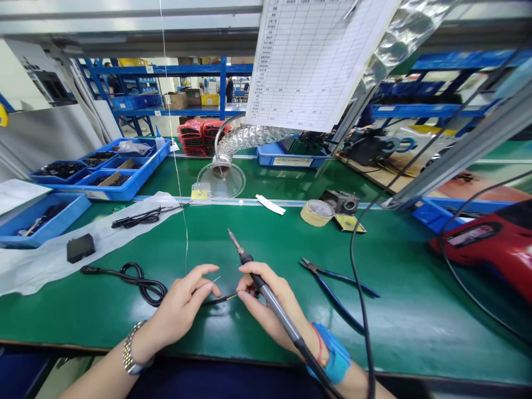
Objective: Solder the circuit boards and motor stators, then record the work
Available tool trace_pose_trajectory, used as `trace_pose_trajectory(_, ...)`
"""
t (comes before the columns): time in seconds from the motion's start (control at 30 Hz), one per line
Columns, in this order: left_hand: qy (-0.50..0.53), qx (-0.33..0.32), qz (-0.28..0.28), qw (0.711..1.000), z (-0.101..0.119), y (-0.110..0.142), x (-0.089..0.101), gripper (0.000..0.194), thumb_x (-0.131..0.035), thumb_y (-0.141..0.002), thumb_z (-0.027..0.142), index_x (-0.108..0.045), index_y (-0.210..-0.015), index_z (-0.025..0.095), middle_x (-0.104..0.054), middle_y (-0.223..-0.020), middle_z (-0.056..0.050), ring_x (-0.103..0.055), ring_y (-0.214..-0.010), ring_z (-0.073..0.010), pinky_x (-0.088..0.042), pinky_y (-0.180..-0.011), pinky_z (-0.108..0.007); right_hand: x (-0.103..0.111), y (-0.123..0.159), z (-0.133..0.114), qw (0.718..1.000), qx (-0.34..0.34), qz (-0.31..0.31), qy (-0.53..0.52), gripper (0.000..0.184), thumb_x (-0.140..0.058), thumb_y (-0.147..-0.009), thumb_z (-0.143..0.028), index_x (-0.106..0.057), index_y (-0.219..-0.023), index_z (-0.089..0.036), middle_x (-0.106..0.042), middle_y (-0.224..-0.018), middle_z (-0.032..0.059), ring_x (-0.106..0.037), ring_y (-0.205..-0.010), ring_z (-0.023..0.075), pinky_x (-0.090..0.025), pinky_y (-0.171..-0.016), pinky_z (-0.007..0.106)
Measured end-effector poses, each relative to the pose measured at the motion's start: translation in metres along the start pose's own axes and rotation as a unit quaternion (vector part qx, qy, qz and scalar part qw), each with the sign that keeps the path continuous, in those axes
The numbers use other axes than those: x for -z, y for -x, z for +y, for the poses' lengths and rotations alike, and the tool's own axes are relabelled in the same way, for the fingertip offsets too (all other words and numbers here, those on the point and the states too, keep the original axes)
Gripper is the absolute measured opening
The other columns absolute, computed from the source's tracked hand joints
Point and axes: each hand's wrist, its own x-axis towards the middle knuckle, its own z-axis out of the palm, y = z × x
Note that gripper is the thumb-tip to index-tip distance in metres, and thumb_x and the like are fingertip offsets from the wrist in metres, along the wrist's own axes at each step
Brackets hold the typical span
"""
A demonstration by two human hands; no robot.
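My left hand (183, 302) pinches a thin solder wire (185, 252) that hangs down from above. Its short free end sticks out past my fingertips. Under those fingers runs a black cable (214, 302), whose looped length (143, 285) lies to the left. My right hand (270, 305) is closed around a soldering iron (270, 299), its tip pointing up and away from me. The same hand's thumb and fingertip pinch the thin stripped wires at the cable's end. To the right of that hand lie blue-handled cutting pliers (332, 288), jaws slightly apart.
Blue parts bins (141, 180) stand at the left beside a white sheet (45, 266) bearing a black box (80, 248) and a cable bundle (139, 217). A fume duct hood (221, 180), round tin (317, 212) and iron stand (339, 202) are farther back. A black cord (353, 260) crosses the right side.
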Motion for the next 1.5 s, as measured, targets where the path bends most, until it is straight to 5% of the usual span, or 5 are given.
trace_pose_trajectory(0.27,0.077,0.035,0.002,0.996,0.013,-0.008,-0.014,0.026,-0.053,-0.082,0.041,-0.062,-0.073,0.019,-0.062,-0.07,-0.001,-0.054,-0.067,-0.0137,-0.041,-0.063,-0.024,-0.009,0.001,-0.003,0.995,-0.057,0.043,-0.069,0.032,-0.056,-0.076,-0.012,-0.049,-0.105,-0.023,-0.062,-0.068,-0.0034,-0.059,-0.06,0.0102,-0.047,-0.058,0.021)
trace_pose_trajectory(0.7,0.099,0.015,0.008,0.995,0.014,-0.003,-0.023,0.028,-0.048,-0.087,0.036,-0.062,-0.074,0.016,-0.065,-0.073,-0.003,-0.057,-0.072,-0.0145,-0.042,-0.07,-0.024,-0.014,0.004,-0.002,0.99,-0.084,0.052,-0.101,0.035,-0.059,-0.076,-0.012,-0.049,-0.107,-0.022,-0.065,-0.069,-0.0032,-0.061,-0.06,0.0101,-0.048,-0.057,0.019)
trace_pose_trajectory(1.0,0.022,-0.001,0.02,1.0,0.011,-0.008,-0.014,0.023,-0.05,-0.086,0.032,-0.06,-0.073,0.016,-0.061,-0.064,0.0,-0.053,-0.061,-0.0117,-0.039,-0.059,-0.021,-0.007,0.008,0.005,0.997,-0.015,0.066,-0.023,0.039,-0.059,-0.078,-0.01,-0.048,-0.112,-0.026,-0.065,-0.084,-0.0012,-0.061,-0.068,0.0099,-0.05,-0.066,0.021)
trace_pose_trajectory(1.2,-0.062,-0.063,0.015,0.996,0.011,-0.007,-0.011,0.021,-0.05,-0.086,0.027,-0.062,-0.073,0.016,-0.065,-0.069,0.0,-0.055,-0.062,-0.0115,-0.039,-0.06,-0.021,-0.005,0.0,0.008,1.0,-0.007,-0.017,-0.013,0.042,-0.058,-0.078,-0.009,-0.047,-0.114,-0.027,-0.064,-0.083,-0.003,-0.06,-0.068,0.0091,-0.049,-0.065,0.019)
trace_pose_trajectory(1.5,-0.036,-0.058,0.013,0.998,0.011,-0.008,-0.01,0.023,-0.052,-0.088,0.028,-0.069,-0.076,0.019,-0.068,-0.071,0.0,-0.057,-0.066,-0.0118,-0.04,-0.064,-0.02,-0.01,0.003,0.007,0.998,0.049,0.024,0.038,0.035,-0.055,-0.082,-0.009,-0.049,-0.113,-0.025,-0.063,-0.081,-0.0012,-0.061,-0.07,0.0105,-0.05,-0.07,0.022)
